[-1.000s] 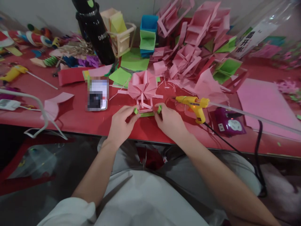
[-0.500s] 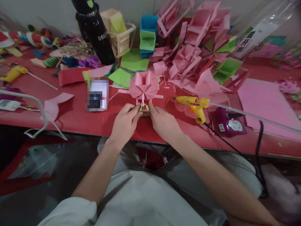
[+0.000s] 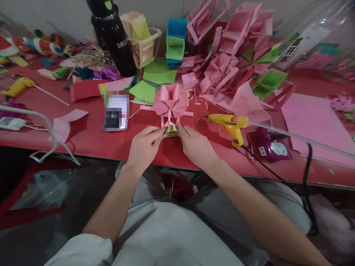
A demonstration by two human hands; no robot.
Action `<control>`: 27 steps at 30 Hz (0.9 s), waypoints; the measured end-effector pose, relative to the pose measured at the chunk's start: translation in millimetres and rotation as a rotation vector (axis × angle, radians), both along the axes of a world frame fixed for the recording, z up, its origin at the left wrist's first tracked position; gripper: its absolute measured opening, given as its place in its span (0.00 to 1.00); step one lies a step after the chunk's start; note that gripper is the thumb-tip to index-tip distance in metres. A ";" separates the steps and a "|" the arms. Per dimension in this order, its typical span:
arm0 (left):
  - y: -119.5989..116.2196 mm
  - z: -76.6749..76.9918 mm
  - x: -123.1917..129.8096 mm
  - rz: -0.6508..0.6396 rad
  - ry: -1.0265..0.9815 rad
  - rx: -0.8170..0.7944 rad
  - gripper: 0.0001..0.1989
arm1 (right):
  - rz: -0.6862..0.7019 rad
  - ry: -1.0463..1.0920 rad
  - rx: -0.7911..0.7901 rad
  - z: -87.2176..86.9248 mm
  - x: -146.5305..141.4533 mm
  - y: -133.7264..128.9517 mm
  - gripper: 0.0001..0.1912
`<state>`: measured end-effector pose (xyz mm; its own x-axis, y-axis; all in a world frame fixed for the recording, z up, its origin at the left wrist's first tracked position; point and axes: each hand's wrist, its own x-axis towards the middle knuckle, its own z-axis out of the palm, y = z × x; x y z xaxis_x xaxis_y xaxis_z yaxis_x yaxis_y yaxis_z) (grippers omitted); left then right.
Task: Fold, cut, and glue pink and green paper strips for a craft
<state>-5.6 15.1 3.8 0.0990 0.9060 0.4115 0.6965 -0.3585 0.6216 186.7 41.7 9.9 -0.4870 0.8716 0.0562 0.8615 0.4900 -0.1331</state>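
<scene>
A folded pink paper model [image 3: 170, 101] with a fan-like round body stands on the red table in front of me. At its near side is a small folded green paper piece [image 3: 171, 129]. My left hand [image 3: 145, 146] pinches the left end of the green piece between thumb and fingers. From the other side my right hand [image 3: 195, 144] has its fingertips closed on the right end. The undersides of the fingertips are hidden. To the right, a yellow hot glue gun [image 3: 229, 123] lies with a small light glowing on it.
A phone [image 3: 116, 112], partly blurred, lies left of my hands. A black bottle [image 3: 113, 40] and a heap of folded pink paper [image 3: 222, 66] stand behind. At right are a purple power socket [image 3: 271, 146], a black cord and a pink sheet [image 3: 318, 122].
My left fingers have shifted slightly left, and more of the green piece shows between the hands. The view has moved a little; the pink model stays in place.
</scene>
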 end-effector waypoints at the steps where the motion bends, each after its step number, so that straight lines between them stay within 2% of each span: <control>1: 0.5 -0.2 0.4 0.014 -0.009 0.006 0.12 | -0.006 0.017 0.002 0.1 0.7 0.1 0.30; 7: -1.2 -2.2 -3.5 0.049 -0.005 -0.058 0.10 | 0.041 0.278 0.020 -2.0 13.2 7.3 0.21; 11: -0.9 -2.1 -6.7 0.057 0.018 -0.105 0.10 | 0.106 0.452 -0.033 -5.0 22.1 14.9 0.18; 18: 3.1 1.2 -5.5 0.028 -0.008 -0.093 0.10 | 0.167 0.550 -0.086 -4.1 25.1 19.6 0.21; 27: 7.0 4.7 -4.0 0.027 0.039 -0.110 0.11 | 0.174 0.569 -0.081 -5.0 25.5 22.9 0.21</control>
<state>-9.6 22.1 8.5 0.0877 0.9481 0.3057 0.7296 -0.2700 0.6283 212.2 64.6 4.9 -0.5357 0.7942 0.2869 0.5522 0.5865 -0.5925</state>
